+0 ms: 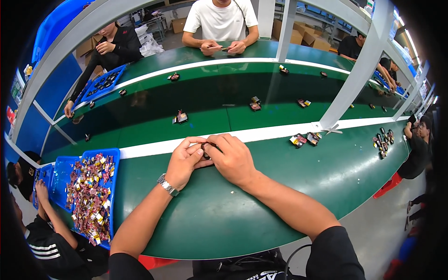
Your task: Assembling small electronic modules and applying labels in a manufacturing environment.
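My left hand [184,162], with a metal watch at the wrist, and my right hand [232,159] meet over the near green tabletop, close to the white rail. Between them is a small dark part [206,155], pinched by the fingers of both. Most of it is hidden, so its exact kind does not show. To the left of my hands stands a blue tray [115,186] heaped with small reddish pieces bearing white and yellow bits. Right of my hands, two small black assemblies [305,139] with similar bits lie by the rail.
Beyond the white rail [154,148], a green conveyor belt [224,93] carries several scattered small assemblies. A grey metal post [357,79] rises at the right. More dark parts [383,142] lie at the table's right end. Several people sit around, one in a white shirt [219,21] opposite.
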Tool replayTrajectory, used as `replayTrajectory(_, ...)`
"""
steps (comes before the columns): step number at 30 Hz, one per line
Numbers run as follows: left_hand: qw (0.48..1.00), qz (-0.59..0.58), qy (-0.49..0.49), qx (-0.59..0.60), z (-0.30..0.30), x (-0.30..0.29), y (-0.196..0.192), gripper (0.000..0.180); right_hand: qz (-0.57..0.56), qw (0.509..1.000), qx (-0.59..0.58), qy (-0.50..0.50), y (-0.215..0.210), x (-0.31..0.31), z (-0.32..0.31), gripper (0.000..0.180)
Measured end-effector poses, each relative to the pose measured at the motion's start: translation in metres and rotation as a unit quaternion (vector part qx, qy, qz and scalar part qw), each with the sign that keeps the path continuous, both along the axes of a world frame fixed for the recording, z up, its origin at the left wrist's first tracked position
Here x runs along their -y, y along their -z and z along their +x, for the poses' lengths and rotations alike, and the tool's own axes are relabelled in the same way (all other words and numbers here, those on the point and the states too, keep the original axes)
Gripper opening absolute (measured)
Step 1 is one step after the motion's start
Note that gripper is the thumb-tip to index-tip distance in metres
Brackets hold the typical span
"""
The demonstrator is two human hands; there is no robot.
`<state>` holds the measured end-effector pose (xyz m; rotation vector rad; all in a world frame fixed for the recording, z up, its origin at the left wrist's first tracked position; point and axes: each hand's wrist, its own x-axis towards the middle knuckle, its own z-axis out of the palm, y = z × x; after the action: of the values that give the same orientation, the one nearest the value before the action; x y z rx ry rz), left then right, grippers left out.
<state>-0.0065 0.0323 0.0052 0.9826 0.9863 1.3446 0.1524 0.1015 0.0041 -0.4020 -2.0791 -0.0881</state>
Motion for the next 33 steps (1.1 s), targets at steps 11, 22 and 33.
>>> replayTrajectory(11, 0.997, 0.013, -0.011, 0.076, -0.009, -0.007, 0.007, 0.052, -0.095, 0.994, 0.051, -0.013, 0.001, -0.018, -0.014, 0.032)
replayTrajectory(22, 0.998, 0.016, 0.032, 0.060, -0.018, -0.004, 0.009, 0.049, -0.102, 0.983, 0.096, 0.118, 0.004, -0.133, 0.022, 0.031)
replayTrajectory(33, 0.999, 0.000, 0.028, 0.019, -0.017, -0.002, 0.005, 0.037, -0.402, 0.886, 0.029, 0.228, -0.010, -0.128, 0.067, 0.061)
